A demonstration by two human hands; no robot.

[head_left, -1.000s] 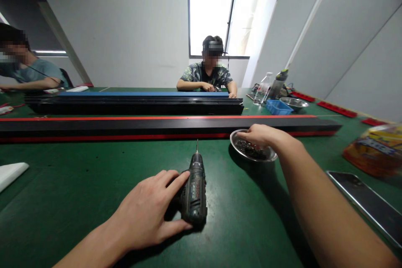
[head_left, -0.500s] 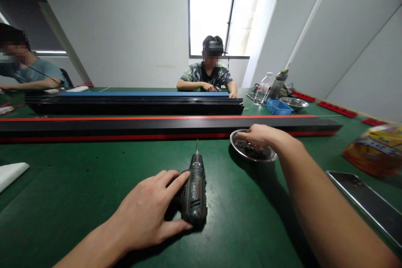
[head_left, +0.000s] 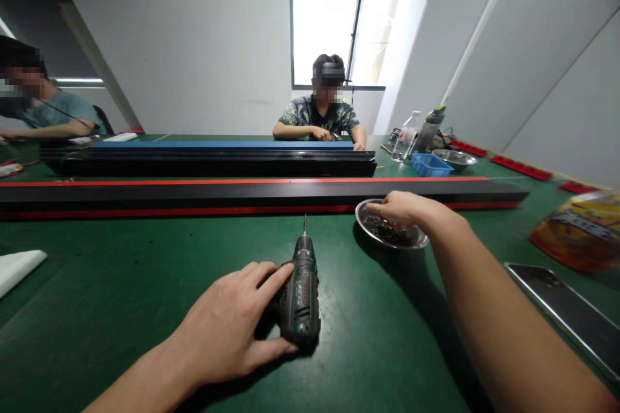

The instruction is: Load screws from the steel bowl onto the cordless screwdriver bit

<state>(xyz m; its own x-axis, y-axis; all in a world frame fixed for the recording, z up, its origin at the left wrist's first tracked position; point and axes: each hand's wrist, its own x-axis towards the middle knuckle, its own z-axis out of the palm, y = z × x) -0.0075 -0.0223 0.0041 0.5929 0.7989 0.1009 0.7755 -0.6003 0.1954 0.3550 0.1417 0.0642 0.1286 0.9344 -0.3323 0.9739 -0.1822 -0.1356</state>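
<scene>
My left hand (head_left: pixel 237 322) is wrapped around the grip of a dark cordless drill (head_left: pixel 303 300), which lies on its side on the green table with its bit pointing away from me. To the right, my right hand (head_left: pixel 404 208) reaches into a shallow metal bowl (head_left: pixel 360 219). Small dark pieces (head_left: pixel 382 229), perhaps screws, lie in the bowl. My right fingers are bent down among them, and their tips are hidden. Just beyond the drill bit runs a long black bar with red edges (head_left: pixel 271 195).
Behind the bar lies a black and blue profile (head_left: pixel 217 161), with a person (head_left: pixel 322 113) seated beyond it. At right are a phone (head_left: pixel 562 310), a snack bag (head_left: pixel 578 232), a blue basket (head_left: pixel 431 166), a second bowl (head_left: pixel 455 158) and bottles (head_left: pixel 405 139). Another person (head_left: pixel 53 106) sits far left.
</scene>
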